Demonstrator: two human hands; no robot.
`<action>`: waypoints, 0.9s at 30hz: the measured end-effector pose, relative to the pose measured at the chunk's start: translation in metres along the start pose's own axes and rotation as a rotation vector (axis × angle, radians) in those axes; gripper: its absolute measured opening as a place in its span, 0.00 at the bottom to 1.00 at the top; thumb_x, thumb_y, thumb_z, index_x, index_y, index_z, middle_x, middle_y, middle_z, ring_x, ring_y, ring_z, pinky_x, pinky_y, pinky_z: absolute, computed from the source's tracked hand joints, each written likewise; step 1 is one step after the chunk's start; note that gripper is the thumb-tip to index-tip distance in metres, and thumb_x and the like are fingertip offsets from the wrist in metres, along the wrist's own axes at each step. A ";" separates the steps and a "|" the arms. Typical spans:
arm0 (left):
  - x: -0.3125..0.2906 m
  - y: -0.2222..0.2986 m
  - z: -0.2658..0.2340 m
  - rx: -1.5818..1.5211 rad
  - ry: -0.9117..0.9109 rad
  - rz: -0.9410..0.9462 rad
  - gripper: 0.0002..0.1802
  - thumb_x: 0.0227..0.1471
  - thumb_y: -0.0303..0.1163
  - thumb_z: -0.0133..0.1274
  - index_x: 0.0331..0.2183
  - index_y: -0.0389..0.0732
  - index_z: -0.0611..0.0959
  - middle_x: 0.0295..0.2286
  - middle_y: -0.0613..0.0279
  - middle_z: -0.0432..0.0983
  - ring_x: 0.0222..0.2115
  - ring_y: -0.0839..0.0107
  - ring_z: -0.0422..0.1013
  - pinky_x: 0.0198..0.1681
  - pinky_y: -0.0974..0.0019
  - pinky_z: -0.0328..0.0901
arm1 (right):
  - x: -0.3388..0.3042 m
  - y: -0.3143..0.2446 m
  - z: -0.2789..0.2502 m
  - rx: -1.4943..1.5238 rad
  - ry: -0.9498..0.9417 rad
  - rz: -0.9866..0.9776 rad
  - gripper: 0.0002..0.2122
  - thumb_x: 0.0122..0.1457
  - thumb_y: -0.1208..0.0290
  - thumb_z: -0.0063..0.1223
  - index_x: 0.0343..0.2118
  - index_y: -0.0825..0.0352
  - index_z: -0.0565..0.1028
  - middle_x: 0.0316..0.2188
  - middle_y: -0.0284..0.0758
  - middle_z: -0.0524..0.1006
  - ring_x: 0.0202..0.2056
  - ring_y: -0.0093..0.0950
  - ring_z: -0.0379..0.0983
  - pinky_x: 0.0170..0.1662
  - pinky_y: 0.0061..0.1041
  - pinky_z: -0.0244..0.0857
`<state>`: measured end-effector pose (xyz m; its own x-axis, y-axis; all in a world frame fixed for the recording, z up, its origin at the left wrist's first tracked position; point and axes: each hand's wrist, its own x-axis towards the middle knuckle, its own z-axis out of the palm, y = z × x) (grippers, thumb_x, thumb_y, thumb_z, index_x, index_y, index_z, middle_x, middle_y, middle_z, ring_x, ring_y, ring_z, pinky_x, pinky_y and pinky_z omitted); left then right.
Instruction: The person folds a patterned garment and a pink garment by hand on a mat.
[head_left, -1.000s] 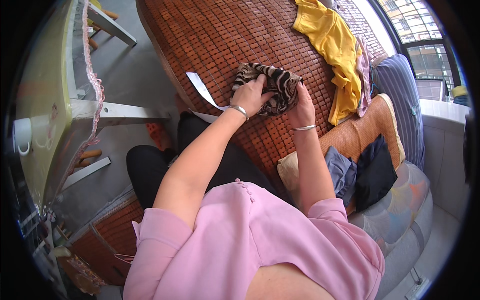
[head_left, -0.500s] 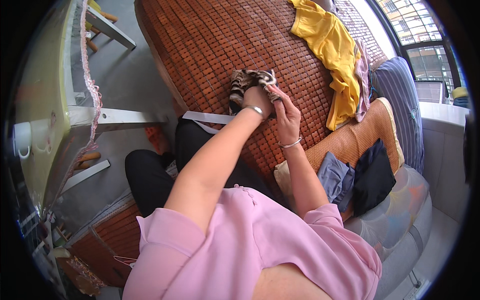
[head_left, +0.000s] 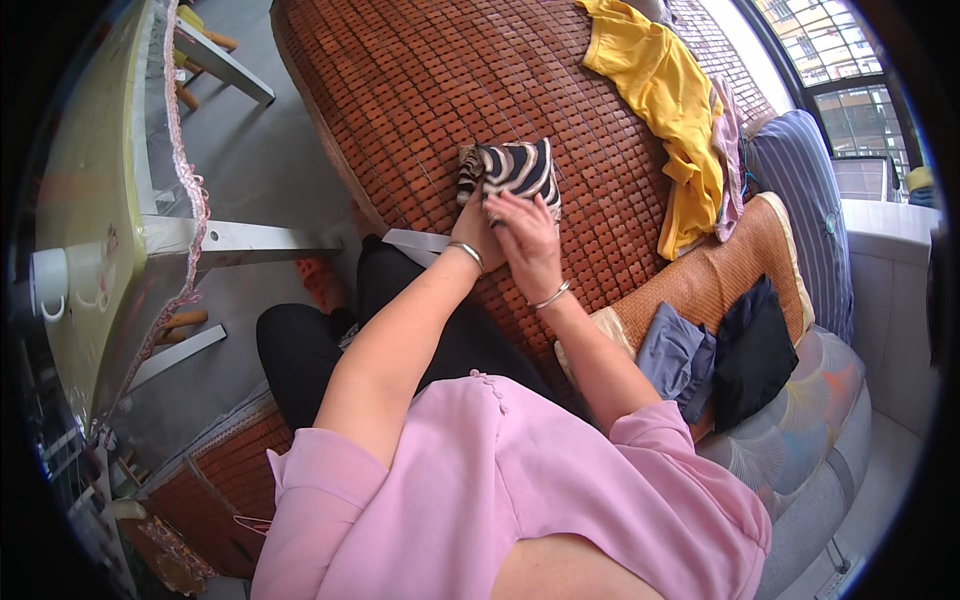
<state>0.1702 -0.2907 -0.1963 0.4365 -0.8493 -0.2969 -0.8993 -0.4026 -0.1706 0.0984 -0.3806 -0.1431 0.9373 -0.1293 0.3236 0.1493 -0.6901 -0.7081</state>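
A small folded cloth with black, cream and brown zebra stripes (head_left: 525, 165) rests on the brown tile mat (head_left: 420, 110) in front of me. At its near left edge my left hand (head_left: 476, 230) grips the cloth, its fingers mostly hidden by the folds and my other hand. My right hand (head_left: 530, 240) lies over the near side of the cloth, fingers stretched out and slightly apart. A silver bangle circles each wrist.
To the right lie a yellow garment (head_left: 655, 90), a pink one (head_left: 730, 160), a woven pillow mat (head_left: 690, 275), folded grey cloth (head_left: 675, 350) and black cloth (head_left: 755, 350). A striped cushion (head_left: 800, 200) stands beyond. On the left, a covered table (head_left: 100, 220) holds a white mug (head_left: 48, 280).
The striped cloth has gone from a bunched shape to a flatter folded one. My left hand has drawn back toward me and left; my right hand has shifted left onto the cloth.
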 end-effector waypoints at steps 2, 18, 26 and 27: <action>-0.001 0.007 -0.003 0.134 -0.155 0.050 0.30 0.58 0.48 0.30 0.61 0.50 0.57 0.61 0.62 0.50 0.62 0.62 0.45 0.63 0.46 0.33 | -0.015 0.006 0.014 -0.071 0.012 -0.013 0.14 0.53 0.75 0.50 0.45 0.60 0.75 0.46 0.30 0.75 0.54 0.30 0.65 0.63 0.41 0.40; 0.020 -0.075 0.000 -1.718 0.399 -0.824 0.22 0.48 0.43 0.58 0.16 0.38 0.72 0.13 0.70 0.62 0.15 0.78 0.58 0.18 0.69 0.55 | -0.017 -0.001 0.045 -0.397 -0.095 -0.191 0.15 0.51 0.70 0.54 0.43 0.58 0.75 0.51 0.27 0.71 0.58 0.33 0.59 0.63 0.48 0.39; 0.027 -0.065 0.021 -1.688 0.560 -0.882 0.21 0.49 0.40 0.58 0.16 0.36 0.71 0.12 0.67 0.63 0.15 0.77 0.57 0.20 0.66 0.56 | 0.022 -0.014 0.004 -0.220 0.083 -0.258 0.12 0.54 0.78 0.49 0.42 0.66 0.74 0.43 0.40 0.75 0.49 0.36 0.70 0.57 0.40 0.57; 0.027 -0.064 0.019 -1.598 0.561 -0.905 0.21 0.49 0.40 0.58 0.17 0.36 0.71 0.12 0.65 0.64 0.15 0.75 0.58 0.20 0.66 0.57 | 0.034 -0.011 -0.002 -0.291 0.117 -0.252 0.12 0.55 0.80 0.47 0.43 0.67 0.74 0.43 0.39 0.75 0.50 0.35 0.69 0.57 0.40 0.57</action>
<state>0.2396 -0.2816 -0.2115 0.9545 -0.1033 -0.2798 0.2309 -0.3376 0.9125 0.1282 -0.3793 -0.1229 0.8384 0.0011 0.5451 0.2586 -0.8811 -0.3959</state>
